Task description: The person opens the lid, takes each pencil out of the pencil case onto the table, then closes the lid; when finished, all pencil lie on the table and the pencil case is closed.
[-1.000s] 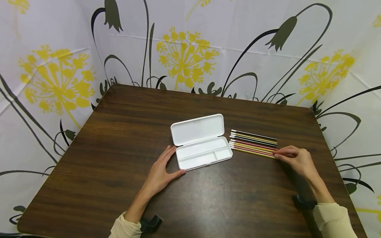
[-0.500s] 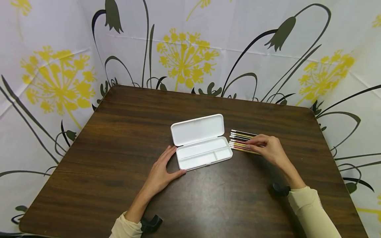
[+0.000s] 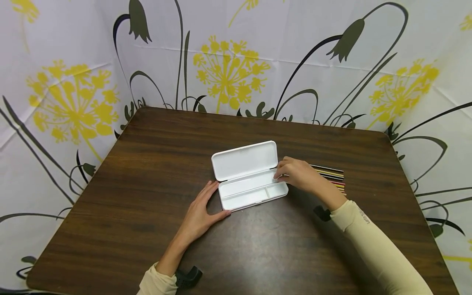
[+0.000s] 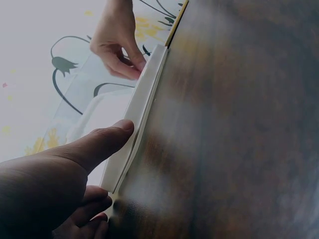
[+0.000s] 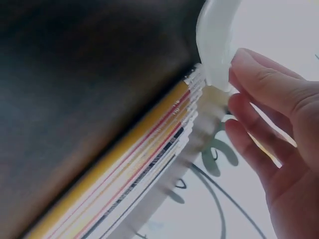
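Note:
A white pencil case (image 3: 243, 186) lies with its lid raised, its long compartment and two smaller ones bare. My left hand (image 3: 198, 217) spans the case's left end, thumb on the front wall and fingers round the back corner. The left wrist view shows that thumb (image 4: 117, 134) on the case's edge. My right hand (image 3: 298, 174) reaches over the case's right end, loosely bent fingertips at the long compartment. In the right wrist view, its thumb (image 5: 264, 79) is at the case's rim, with no pencil in the hand. Several pencils (image 5: 144, 149) lie side by side under the right hand, partly hidden.
A dark wood-grain table (image 3: 155, 151) carries everything. Behind it hangs a white curtain (image 3: 280, 32) with yellow and green flowers. The case's lid (image 3: 245, 160) leans back behind the compartments. Black wrist straps (image 3: 188, 278) sit at both cuffs.
My right hand has moved left along the pencils, from their far ends to the right end of the case. The left hand, the case and the pencils stay in place.

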{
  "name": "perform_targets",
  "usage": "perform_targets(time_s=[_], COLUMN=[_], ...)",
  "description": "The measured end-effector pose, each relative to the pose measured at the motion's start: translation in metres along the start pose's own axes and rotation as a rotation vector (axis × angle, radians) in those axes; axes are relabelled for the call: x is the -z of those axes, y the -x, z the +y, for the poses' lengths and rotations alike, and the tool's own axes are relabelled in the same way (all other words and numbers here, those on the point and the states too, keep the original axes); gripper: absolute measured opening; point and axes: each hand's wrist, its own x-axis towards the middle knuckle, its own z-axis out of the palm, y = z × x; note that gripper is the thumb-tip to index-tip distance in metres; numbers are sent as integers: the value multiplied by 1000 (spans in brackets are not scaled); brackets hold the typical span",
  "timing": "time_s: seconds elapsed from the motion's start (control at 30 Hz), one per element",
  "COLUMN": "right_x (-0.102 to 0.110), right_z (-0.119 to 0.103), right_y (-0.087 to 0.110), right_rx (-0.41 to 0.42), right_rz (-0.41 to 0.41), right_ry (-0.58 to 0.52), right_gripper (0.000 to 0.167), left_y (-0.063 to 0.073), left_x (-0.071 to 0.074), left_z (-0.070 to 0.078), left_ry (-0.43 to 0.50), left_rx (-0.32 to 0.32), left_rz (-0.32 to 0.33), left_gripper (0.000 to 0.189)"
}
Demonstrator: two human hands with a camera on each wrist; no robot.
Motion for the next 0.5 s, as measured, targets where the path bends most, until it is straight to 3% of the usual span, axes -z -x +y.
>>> perform_targets(time_s=[0.23, 0.5], right_x=[-4, -8], right_z=[1, 2], right_y=[-4, -4], right_rx=[50, 68], right_rz=[-23, -21], right_ry=[74, 82], right_gripper=[8, 9], left_y=[1, 1], left_x=[0, 0], left_z=[0, 1], left_ry=[5, 11], left_rx=[-1, 2], left_rz=[-3, -2], left_gripper=[90, 89])
